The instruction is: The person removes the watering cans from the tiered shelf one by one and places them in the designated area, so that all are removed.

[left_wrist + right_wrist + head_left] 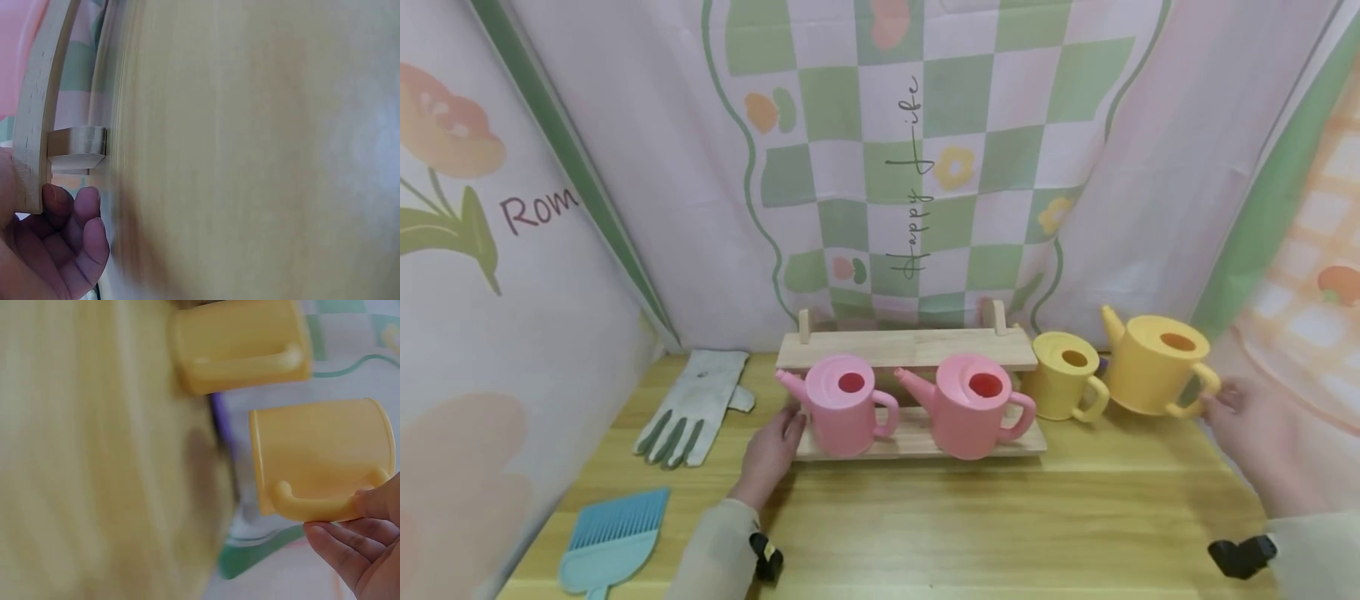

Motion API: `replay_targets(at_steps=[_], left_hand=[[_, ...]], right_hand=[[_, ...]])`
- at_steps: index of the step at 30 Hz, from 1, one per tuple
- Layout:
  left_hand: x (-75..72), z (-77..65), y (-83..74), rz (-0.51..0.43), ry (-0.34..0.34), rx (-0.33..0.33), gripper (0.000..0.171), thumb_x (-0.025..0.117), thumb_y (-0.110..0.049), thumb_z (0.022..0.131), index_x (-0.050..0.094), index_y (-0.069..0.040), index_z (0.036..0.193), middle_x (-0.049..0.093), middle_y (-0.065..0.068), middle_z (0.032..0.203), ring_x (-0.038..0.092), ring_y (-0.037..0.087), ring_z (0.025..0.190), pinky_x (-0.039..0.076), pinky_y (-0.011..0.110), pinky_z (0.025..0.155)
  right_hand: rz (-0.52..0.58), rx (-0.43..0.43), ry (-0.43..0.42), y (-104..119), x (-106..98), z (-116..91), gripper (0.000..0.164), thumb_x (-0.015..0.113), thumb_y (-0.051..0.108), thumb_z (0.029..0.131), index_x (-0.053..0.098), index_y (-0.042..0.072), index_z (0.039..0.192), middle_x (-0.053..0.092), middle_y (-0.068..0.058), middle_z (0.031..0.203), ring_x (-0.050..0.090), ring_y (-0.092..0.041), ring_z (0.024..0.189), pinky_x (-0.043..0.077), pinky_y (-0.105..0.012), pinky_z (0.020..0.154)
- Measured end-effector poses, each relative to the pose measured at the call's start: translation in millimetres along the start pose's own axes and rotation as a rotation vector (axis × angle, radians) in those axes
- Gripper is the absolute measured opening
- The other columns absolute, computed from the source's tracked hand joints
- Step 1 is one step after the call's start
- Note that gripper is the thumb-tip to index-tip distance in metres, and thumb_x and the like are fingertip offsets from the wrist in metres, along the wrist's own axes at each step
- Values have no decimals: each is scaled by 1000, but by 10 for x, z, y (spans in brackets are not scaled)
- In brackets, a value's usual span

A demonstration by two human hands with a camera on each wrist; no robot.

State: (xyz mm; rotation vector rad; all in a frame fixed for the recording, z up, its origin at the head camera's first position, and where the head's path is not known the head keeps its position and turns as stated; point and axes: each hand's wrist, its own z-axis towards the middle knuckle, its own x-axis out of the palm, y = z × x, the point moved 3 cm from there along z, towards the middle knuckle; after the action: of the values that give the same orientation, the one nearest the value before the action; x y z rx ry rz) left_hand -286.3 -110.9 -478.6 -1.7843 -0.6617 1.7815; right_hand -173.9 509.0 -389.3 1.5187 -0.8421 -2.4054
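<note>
My right hand pinches the handle of a yellow watering can between thumb and fingers. In the right wrist view this can hangs above the wooden table, its handle toward my palm. My left hand grips the left end of the lower board of a two-tier wooden rack; in the left wrist view the fingers curl beneath the board. Two pink watering cans stand on that lower board, spouts pointing left. A second yellow watering can stands just right of the rack.
A white work glove lies at the table's back left, with a blue brush nearer the front. Printed curtains hang behind and at both sides. Something purple shows behind the yellow cans.
</note>
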Motion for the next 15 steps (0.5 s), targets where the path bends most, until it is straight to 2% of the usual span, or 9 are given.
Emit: replay_targets(at_steps=[3,8,10,15], left_hand=[[-4,-3,-3,2,-5,4,57,37,-51,103,45,-15,146,49,13,145,46,40,130,36,58,106],[-16,-9,-7,14,-11,13,56,37,-50,103,47,-14,145,50,14,144,47,41,128,38,58,105],[-17,-12,-9,8,-6,6,56,37,-49,103,47,-14,145,50,14,144,47,40,129,37,58,105],[-13,-13,-17,-13,3,-14,56,38,-50,103,46,-16,146,48,12,146,45,39,131,36,58,107]], right_hand=[[2,-15,2,-73,135,-75,23,58,14,95,60,-9,99,68,-29,90,47,-1,55,40,-25,45],[-6,-17,9,-112,263,-140,24,58,14,95,59,-10,100,68,-28,90,48,-6,56,39,-26,46],[-7,-16,7,-118,291,-152,24,59,13,94,59,-11,100,68,-30,90,48,-5,58,38,-25,48],[1,-16,-1,-151,347,-158,26,59,11,93,58,-14,101,65,-35,99,42,11,64,38,-22,53]])
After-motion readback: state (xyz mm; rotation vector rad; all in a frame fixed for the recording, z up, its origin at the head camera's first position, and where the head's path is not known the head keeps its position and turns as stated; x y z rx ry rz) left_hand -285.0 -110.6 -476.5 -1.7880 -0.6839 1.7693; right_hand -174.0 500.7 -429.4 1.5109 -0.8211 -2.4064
